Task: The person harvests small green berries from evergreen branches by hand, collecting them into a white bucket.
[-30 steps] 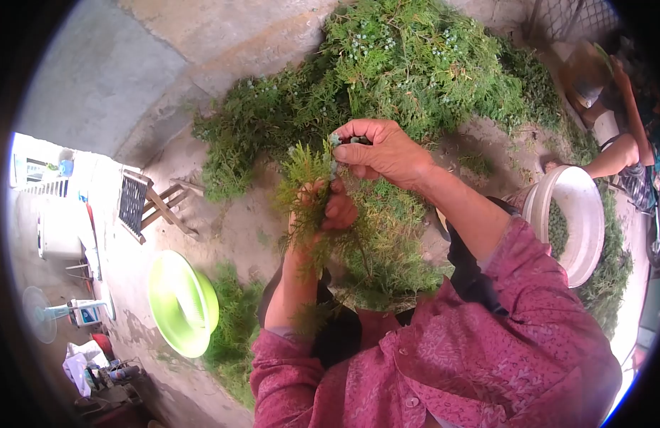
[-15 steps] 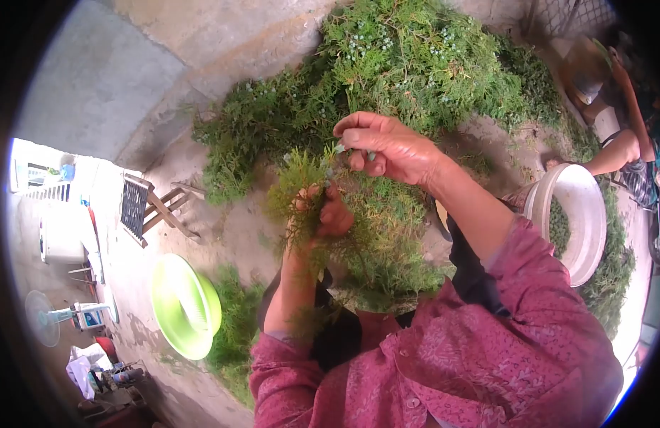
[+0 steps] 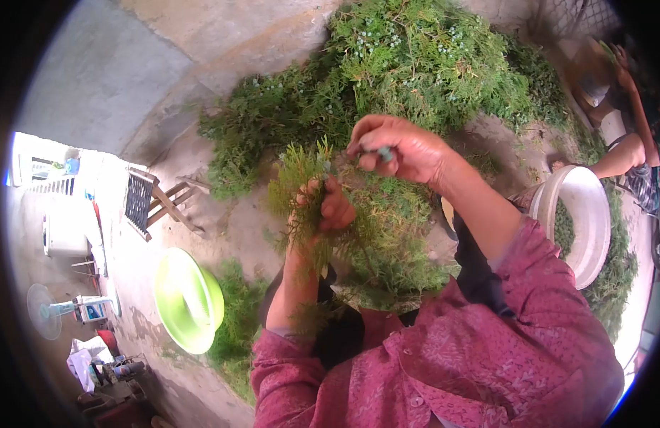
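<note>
Both forearms are raised before the chest. The left hand (image 3: 328, 208) is fisted around an upright sprig (image 3: 299, 178). The right hand (image 3: 408, 151), wrist bent, pinches a berry (image 3: 384, 153) just beside the sprig's tip.

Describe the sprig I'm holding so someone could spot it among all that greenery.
Before the pile of green cuttings on the concrete, the left hand grips the sprig. Unlike the loose cuttings around it, it fans upright above the fist.
</note>
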`<action>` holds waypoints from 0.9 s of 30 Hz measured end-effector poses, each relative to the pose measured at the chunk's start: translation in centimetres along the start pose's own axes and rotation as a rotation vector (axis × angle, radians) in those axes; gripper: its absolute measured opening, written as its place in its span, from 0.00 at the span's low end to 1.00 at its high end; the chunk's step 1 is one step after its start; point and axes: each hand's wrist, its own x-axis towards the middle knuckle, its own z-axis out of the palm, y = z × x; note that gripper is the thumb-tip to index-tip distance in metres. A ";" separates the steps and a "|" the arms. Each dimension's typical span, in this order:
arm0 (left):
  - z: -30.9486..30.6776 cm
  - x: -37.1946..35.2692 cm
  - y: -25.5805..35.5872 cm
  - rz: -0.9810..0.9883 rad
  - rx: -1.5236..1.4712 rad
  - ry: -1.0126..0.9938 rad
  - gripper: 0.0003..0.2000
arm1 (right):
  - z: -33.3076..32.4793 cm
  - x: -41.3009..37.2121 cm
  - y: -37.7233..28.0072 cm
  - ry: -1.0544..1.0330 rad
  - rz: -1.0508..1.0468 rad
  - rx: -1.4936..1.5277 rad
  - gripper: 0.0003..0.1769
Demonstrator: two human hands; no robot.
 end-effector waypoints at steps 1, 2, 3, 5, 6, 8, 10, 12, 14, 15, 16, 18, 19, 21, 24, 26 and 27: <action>0.3 0.0 0.0 0.001 0.000 0.002 0.20 | 0.2 0.0 0.7 -0.063 0.078 -0.026 0.09; 0.8 0.0 0.0 0.013 0.005 0.051 0.17 | 0.4 0.1 1.0 -0.070 0.109 -0.032 0.12; 1.1 0.1 -0.1 0.025 0.010 0.098 0.15 | 0.6 0.1 1.3 -0.070 0.111 -0.032 0.12; 0.9 0.0 -0.2 0.022 0.011 0.096 0.15 | 1.0 0.3 1.6 -0.103 0.058 -0.153 0.15; 0.8 0.0 -0.3 0.018 0.013 0.094 0.15 | 1.4 0.2 1.6 -0.099 0.059 -0.196 0.18; 0.7 -0.1 -0.2 0.021 0.008 0.086 0.16 | 1.7 0.3 2.0 -0.081 0.017 -0.260 0.19; 0.7 -0.2 -0.2 0.023 0.002 0.078 0.16 | 1.7 0.6 2.4 -0.062 -0.024 -0.323 0.19; 0.7 -0.3 -0.2 0.006 0.003 0.082 0.16 | 1.4 1.1 3.1 -0.014 -0.135 -0.533 0.18; 0.7 -0.3 0.0 -0.016 0.011 0.078 0.16 | 1.5 1.1 3.4 -0.020 -0.149 -0.514 0.17; 0.7 -0.3 0.1 -0.039 0.021 0.071 0.16 | 1.6 1.1 3.5 -0.025 -0.167 -0.496 0.17; 0.4 -0.5 0.0 -0.038 0.021 0.071 0.16 | 1.6 1.2 3.6 -0.026 -0.166 -0.497 0.17; -0.3 -0.8 -0.2 -0.059 0.072 0.150 0.17 | 1.6 1.3 3.6 -0.005 -0.182 -0.622 0.15; -0.5 -0.9 -0.1 -0.058 0.073 0.151 0.17 | 1.5 1.5 3.6 -0.006 -0.182 -0.622 0.15; -0.4 -1.0 0.1 -0.147 0.090 0.115 0.17 | 1.3 1.8 3.6 -0.042 -0.137 -0.700 0.14; 1.2 -1.2 0.2 -0.150 0.213 0.233 0.18 | 1.9 0.9 3.0 -0.060 -0.046 -0.673 0.14; 2.3 -2.1 0.2 -0.065 0.394 0.400 0.18 | 2.4 1.0 3.2 -0.049 -0.119 -0.791 0.15; 2.6 -2.2 -0.4 0.016 0.563 0.548 0.19 | 2.2 0.7 3.0 -0.018 -0.184 -0.921 0.17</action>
